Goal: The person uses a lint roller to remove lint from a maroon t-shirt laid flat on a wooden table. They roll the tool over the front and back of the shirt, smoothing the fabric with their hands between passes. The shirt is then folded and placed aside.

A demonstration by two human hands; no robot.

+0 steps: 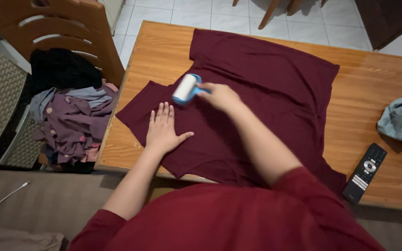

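My right hand [220, 96] grips the blue-handled white lint roller [185, 88] just beyond my flat, open-fingered left hand [163, 130] on the maroon cotton shirt [266, 79].

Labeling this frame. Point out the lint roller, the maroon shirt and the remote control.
lint roller [184, 88]: head view, on its white roll.
maroon shirt [275, 83]: head view, on its flat middle.
remote control [365, 173]: head view, on its button face.
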